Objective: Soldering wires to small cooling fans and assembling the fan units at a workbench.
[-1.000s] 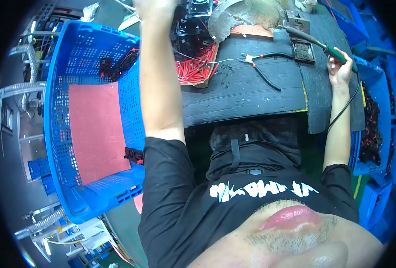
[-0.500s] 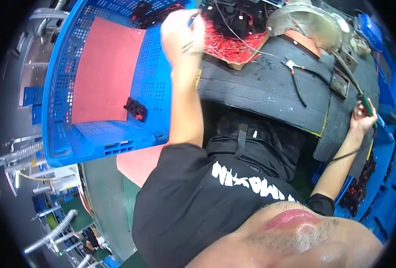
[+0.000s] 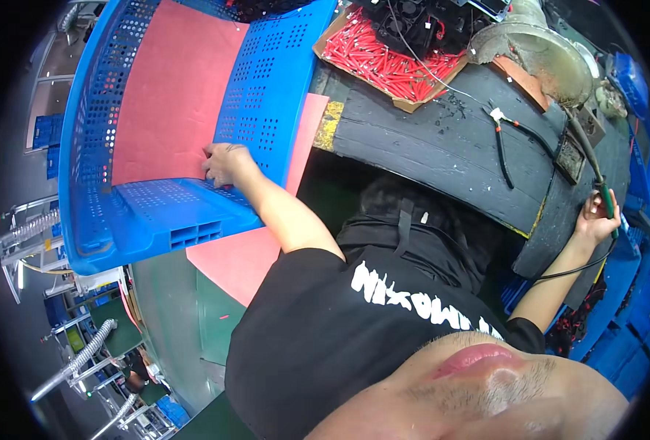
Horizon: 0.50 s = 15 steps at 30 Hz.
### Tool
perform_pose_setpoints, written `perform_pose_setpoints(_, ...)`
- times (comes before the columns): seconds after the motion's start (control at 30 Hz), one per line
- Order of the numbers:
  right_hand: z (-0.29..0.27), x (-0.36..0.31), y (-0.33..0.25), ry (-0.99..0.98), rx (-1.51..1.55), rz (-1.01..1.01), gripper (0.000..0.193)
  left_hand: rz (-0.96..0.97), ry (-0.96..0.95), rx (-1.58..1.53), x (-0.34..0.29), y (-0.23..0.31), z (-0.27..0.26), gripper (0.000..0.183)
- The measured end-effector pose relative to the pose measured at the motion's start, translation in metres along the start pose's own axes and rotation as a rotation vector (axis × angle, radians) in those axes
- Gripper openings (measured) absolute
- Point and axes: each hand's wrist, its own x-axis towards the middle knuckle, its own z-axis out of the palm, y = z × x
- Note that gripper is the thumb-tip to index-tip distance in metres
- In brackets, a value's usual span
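Note:
My left hand (image 3: pixel 227 163) reaches into the blue perforated crate (image 3: pixel 279 103), its fingers curled down over a small black plastic part with red bits. The hand covers nearly all of that part. It lies at the near edge of a pink sheet (image 3: pixel 167 95) lining the crate. On the far right, my right hand (image 3: pixel 598 218) is closed around the green handle of a soldering iron (image 3: pixel 606 198), whose cable runs down along the forearm.
Black-and-orange-handled pliers (image 3: pixel 502 139) lie on the dark worktable (image 3: pixel 413 139). Behind them is a cardboard tray (image 3: pixel 405 104) of small red pieces, with black fan-like parts above it. A metal funnel-like hood (image 3: pixel 523 48) stands at the back right. Another pink sheet (image 3: pixel 240 257) shows under the crate.
My left hand has come from above the crate's far right edge down to the black part inside it. My right hand stays on the soldering iron. The view has shifted slightly.

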Motion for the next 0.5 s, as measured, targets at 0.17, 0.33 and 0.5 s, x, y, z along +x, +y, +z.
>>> perform_pose_setpoints(0.17, 0.005, 0.000, 0.004, 0.048, 0.000, -0.013, 0.053, 0.424, 0.303, -0.272, -0.006, -0.020, -0.015, 0.029)
perform_pose_setpoints(0.33, 0.006, -0.004, -0.002, 0.023, -0.003, -0.021, 0.054, 0.855, -0.613, -1.493, -0.080, 0.030, -0.076, 0.068)
perform_pose_setpoints(0.5, 0.026, -0.010, 0.004, 0.088, 0.000, -0.018, 0.049, 1.194, -1.099, -1.631, -0.154, 0.075, -0.076, 0.064)
